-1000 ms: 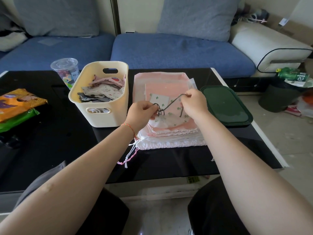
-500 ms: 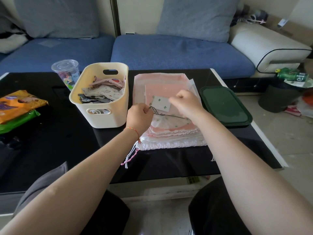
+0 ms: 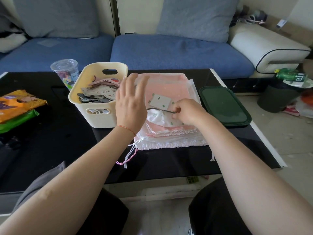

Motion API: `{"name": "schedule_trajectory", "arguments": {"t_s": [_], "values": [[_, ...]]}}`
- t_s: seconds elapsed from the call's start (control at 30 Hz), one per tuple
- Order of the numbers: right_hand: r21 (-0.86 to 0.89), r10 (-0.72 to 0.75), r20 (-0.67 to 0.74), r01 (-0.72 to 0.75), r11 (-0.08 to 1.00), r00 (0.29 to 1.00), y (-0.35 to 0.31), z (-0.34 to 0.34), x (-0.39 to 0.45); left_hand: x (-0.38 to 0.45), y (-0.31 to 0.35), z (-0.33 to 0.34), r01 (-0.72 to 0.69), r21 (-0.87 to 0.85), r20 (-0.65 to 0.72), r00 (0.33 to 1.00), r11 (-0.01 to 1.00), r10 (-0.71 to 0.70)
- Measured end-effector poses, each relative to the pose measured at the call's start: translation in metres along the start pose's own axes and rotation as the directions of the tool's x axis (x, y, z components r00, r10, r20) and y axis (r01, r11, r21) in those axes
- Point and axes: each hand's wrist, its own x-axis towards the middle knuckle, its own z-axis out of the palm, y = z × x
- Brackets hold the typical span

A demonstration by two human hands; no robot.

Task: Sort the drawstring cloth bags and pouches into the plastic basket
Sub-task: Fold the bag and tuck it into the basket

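Note:
A cream plastic basket (image 3: 94, 119) stands on the black table, with several small folded pouches (image 3: 100, 93) inside. To its right lies a stack of pink and white drawstring bags (image 3: 169, 134). On top of the stack sits a small white pouch with green cactus print (image 3: 160, 100). My right hand (image 3: 188, 111) pinches the pouch's dark drawstring (image 3: 159, 110) near its right end. My left hand (image 3: 131, 102) hovers with fingers spread between the basket and the stack, holding nothing.
A dark green lid (image 3: 223, 106) lies right of the stack. A clear plastic cup (image 3: 66, 72) stands behind the basket. Orange and green snack packets (image 3: 15, 107) lie at the table's left. A blue sofa (image 3: 169, 51) runs behind; a bin (image 3: 277, 97) stands on the floor, right.
My left hand has let go of the dark drawstring, opened and lifted toward the basket. My right hand has moved down and right, still pinching the string, which now lies stretched across the pouch.

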Motion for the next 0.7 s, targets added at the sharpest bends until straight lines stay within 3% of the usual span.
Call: {"name": "schedule_trajectory", "arguments": {"t_s": [0.03,0.1,0.17,0.23,0.33,0.5,0.57,0.63,0.7], "values": [[-0.006,-0.001,-0.008,0.001,1.000,1.000,0.001,0.000,0.000,0.000,-0.001,0.001,-0.110,0.054,0.040,0.993,0.993,0.107],[-0.007,-0.012,-0.021,0.012,1.000,1.000,0.001,0.001,0.001,-0.002,0.001,0.007,-0.211,-0.021,0.211,0.955,0.977,0.211],[-0.007,-0.036,-0.036,0.036,0.999,0.999,0.001,0.001,0.000,-0.007,0.002,0.011,-0.138,-0.115,0.446,0.878,0.984,0.175],[-0.012,-0.062,-0.047,0.061,0.998,0.997,0.002,0.000,-0.001,-0.013,-0.001,0.016,-0.069,-0.086,0.584,0.805,0.994,0.107],[-0.028,-0.070,-0.054,0.069,0.997,0.996,0.003,0.000,0.000,-0.011,-0.002,0.014,0.025,-0.076,0.597,0.802,0.997,0.025],[-0.052,-0.062,-0.093,0.057,0.997,0.994,0.004,0.001,0.001,-0.009,0.002,0.012,0.078,-0.130,0.572,0.821,0.988,0.010],[-0.077,-0.058,-0.090,0.051,0.996,0.994,0.003,0.001,0.002,-0.007,0.003,0.012,0.168,-0.142,0.606,0.794,0.976,-0.048],[-0.097,-0.053,-0.089,0.044,0.994,0.995,0.003,0.003,0.003,-0.003,0.006,0.011,0.322,-0.155,0.714,0.690,0.934,-0.119],[-0.114,-0.046,-0.082,0.037,0.993,0.996,0.004,0.004,0.004,0.001,0.010,0.006,0.607,-0.252,0.838,0.527,0.753,-0.144]]}}
